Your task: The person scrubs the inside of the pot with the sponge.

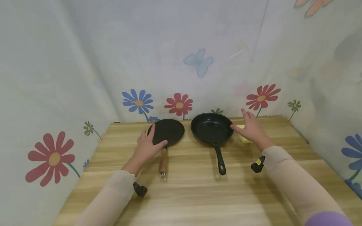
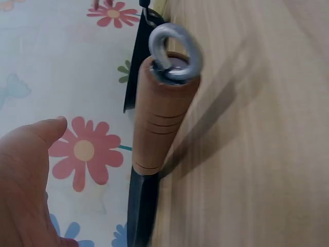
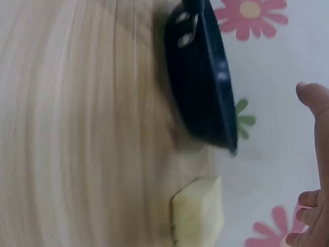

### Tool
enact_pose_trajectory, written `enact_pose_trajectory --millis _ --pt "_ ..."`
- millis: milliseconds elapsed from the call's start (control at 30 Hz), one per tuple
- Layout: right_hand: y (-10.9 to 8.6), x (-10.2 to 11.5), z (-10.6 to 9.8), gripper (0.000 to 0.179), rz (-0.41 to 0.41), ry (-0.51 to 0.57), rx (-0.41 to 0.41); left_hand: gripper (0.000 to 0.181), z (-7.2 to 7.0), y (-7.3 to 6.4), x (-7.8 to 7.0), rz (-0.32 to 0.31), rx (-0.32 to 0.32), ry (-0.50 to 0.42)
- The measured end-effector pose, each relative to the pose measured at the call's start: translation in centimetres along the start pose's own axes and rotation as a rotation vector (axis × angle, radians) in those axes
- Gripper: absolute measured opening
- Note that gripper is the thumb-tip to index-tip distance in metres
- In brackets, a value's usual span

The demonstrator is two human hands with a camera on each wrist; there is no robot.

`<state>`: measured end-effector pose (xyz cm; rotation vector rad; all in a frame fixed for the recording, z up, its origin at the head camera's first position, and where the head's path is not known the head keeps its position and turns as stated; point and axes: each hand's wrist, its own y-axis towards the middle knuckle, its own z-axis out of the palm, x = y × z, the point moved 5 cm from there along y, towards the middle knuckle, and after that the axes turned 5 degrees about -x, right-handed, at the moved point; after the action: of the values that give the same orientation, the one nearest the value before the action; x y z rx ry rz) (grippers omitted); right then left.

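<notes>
At the left of the table, in the head view, lies a flat black griddle pan (image 1: pixel 171 130) with a wooden handle (image 1: pixel 163 161). My left hand (image 1: pixel 145 147) hovers over its left side, fingers spread and holding nothing. The left wrist view shows the wooden handle (image 2: pixel 163 113) close up, a metal ring at its end. To the right sits a deeper black frying pan (image 1: pixel 212 127), its handle towards me. My right hand (image 1: pixel 252 129), fingers extended, is above a pale yellow block (image 1: pixel 244 139) that it partly hides, beside the frying pan's right rim. Contact cannot be told.
The wood-grain table (image 1: pixel 192 197) reaches back to a cloth backdrop (image 1: pixel 158 56) printed with flowers and butterflies. Both pans lie side by side near the back edge, a small gap between them. A black wrist camera (image 1: pixel 257 164) sits on the right forearm.
</notes>
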<state>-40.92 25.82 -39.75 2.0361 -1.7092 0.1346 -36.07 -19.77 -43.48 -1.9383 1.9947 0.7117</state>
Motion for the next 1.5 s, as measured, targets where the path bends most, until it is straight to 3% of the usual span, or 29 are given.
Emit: enact_pose_trajectory --millis 233,467,633,800,967,1167,1333,1500 --pt "-0.2 -3.4 1.1 0.102 0.079 0.057 -0.023 0.109 0.5 -0.8 0.3 -0.018 0.023 -0.081" --pt "-0.5 -5.8 2.2 0.097 0.110 0.068 -0.031 0.105 1.3 -1.6 -0.2 -0.038 0.045 -0.252" --pt "-0.7 -6.5 3.1 0.098 0.180 0.078 0.017 0.103 2.5 -2.3 -0.2 -0.126 0.104 -0.450" --pt "-0.8 -6.5 4.1 0.085 0.203 0.071 0.070 0.104 3.4 -3.0 0.3 -0.240 0.163 -0.604" --pt "-0.7 -6.1 4.4 0.071 0.186 0.031 0.070 0.097 3.7 -3.3 0.7 -0.280 0.156 -0.645" --pt "-0.2 -5.7 4.3 0.067 0.174 0.007 0.073 0.079 4.2 -3.8 1.0 -0.299 0.154 -0.686" --pt "1.5 -4.8 3.3 0.064 0.121 0.003 0.020 0.058 4.7 -4.0 1.1 -0.300 0.136 -0.697" --pt "3.4 -2.6 2.1 0.065 0.133 0.011 -0.029 0.056 4.9 -4.1 1.1 -0.309 0.138 -0.683"
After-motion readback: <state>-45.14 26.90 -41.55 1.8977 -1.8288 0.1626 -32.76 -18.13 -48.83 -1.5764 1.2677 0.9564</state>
